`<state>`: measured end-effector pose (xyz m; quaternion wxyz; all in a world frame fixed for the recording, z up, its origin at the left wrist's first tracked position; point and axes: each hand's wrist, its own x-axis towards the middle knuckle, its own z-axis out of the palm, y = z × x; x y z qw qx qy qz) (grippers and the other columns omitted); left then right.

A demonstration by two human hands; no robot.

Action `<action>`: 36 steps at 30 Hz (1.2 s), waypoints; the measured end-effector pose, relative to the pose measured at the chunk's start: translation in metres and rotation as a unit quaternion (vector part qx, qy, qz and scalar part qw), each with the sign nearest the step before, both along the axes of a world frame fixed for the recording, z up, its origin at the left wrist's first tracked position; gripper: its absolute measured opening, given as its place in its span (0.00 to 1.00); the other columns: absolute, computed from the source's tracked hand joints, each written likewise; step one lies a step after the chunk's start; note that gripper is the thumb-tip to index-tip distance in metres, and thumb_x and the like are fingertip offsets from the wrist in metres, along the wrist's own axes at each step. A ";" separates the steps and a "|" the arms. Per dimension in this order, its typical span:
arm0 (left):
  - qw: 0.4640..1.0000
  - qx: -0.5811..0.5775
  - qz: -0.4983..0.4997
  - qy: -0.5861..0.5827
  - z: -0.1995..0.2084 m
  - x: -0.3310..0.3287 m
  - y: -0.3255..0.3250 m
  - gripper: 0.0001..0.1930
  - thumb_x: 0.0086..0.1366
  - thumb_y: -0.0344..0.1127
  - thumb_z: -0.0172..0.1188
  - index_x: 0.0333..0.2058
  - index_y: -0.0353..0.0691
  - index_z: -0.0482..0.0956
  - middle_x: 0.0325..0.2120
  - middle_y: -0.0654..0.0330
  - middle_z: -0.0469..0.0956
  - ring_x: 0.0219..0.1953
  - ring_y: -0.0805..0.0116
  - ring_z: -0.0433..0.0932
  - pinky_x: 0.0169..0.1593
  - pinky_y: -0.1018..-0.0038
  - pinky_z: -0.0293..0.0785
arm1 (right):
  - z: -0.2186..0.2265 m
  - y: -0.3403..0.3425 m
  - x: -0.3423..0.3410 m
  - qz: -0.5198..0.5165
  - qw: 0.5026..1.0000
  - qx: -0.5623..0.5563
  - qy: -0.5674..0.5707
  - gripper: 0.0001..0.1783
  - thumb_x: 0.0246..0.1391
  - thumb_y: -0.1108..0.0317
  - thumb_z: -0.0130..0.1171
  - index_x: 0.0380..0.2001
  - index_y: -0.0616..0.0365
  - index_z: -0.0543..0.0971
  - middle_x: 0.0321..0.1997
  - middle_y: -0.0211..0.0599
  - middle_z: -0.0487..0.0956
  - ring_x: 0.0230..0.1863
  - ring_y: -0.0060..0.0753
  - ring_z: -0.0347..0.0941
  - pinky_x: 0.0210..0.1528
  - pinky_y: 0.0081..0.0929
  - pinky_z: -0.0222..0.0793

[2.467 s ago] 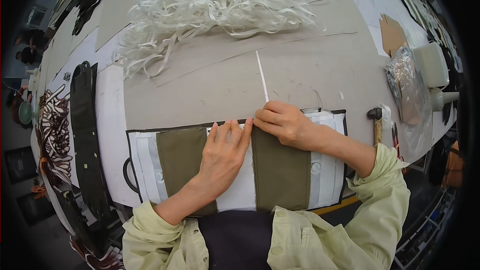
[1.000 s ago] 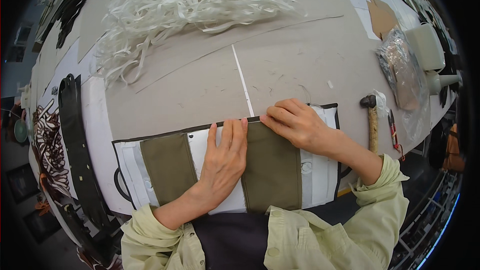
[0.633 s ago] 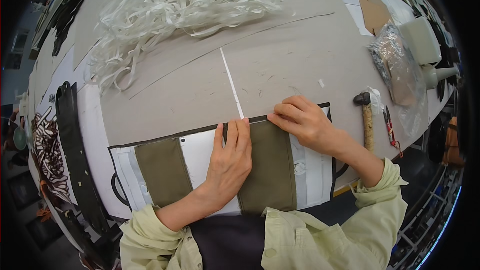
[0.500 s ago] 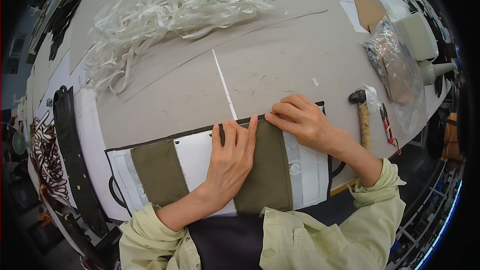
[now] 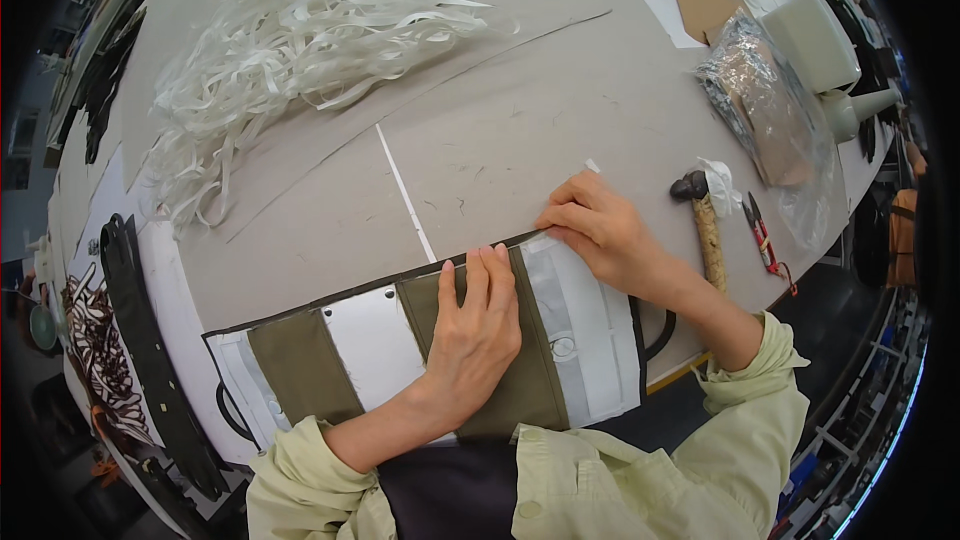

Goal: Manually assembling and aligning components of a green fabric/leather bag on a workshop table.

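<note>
A wide flat bag panel (image 5: 375,350) lies in front of me, with white and olive-green sections, a black bound edge and a dark loop handle at either end. My left hand (image 5: 475,340) rests flat on its right olive band (image 5: 530,365), fingers stretched toward the far edge. Beyond, at that same edge, my right hand (image 5: 605,240) pinches the black binding near the right-hand white section (image 5: 590,340). A narrow white strip (image 5: 404,190) runs across the table up to the panel's far edge.
A heap of white ribbon strips (image 5: 320,40) covers the far left of the table. To the right are a hammer (image 5: 708,225), red-handled snips (image 5: 762,235), a plastic-wrapped bundle (image 5: 755,100) and a white bottle (image 5: 815,40). A long black strap piece (image 5: 150,340) lies at left.
My right hand has moved to the right along the panel's far edge, still pinching. My left hand has shifted right across the olive band. The whole view has turned slightly.
</note>
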<state>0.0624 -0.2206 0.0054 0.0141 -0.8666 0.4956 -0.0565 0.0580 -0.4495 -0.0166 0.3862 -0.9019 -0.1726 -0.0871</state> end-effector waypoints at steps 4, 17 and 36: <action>0.999 0.000 0.012 -0.032 -0.006 -0.002 -0.004 0.28 0.58 0.25 0.59 0.59 0.19 0.74 0.49 0.40 0.75 0.53 0.49 0.77 0.56 0.55 0.79 | 0.003 -0.008 0.002 0.003 1.000 0.017 0.006 0.12 0.50 0.82 0.66 0.39 0.62 0.82 0.39 0.38 0.77 0.40 0.40 0.75 0.38 0.34 0.73; 1.000 -0.017 0.001 -0.002 0.000 0.004 -0.011 0.30 0.57 0.27 0.59 0.61 0.26 0.75 0.47 0.44 0.74 0.51 0.51 0.77 0.56 0.58 0.77 | -0.002 -0.018 0.001 0.112 0.971 -0.132 -0.163 0.14 0.40 0.75 0.64 0.34 0.67 0.78 0.41 0.40 0.75 0.41 0.40 0.75 0.41 0.33 0.76; 0.996 -0.069 -0.029 0.042 -0.001 0.014 -0.034 0.29 0.54 0.24 0.59 0.57 0.24 0.78 0.45 0.48 0.76 0.47 0.57 0.77 0.50 0.68 0.78 | 0.006 -0.014 -0.025 -0.020 0.994 -0.087 -0.068 0.18 0.46 0.85 0.62 0.43 0.64 0.82 0.42 0.42 0.78 0.42 0.43 0.76 0.40 0.35 0.75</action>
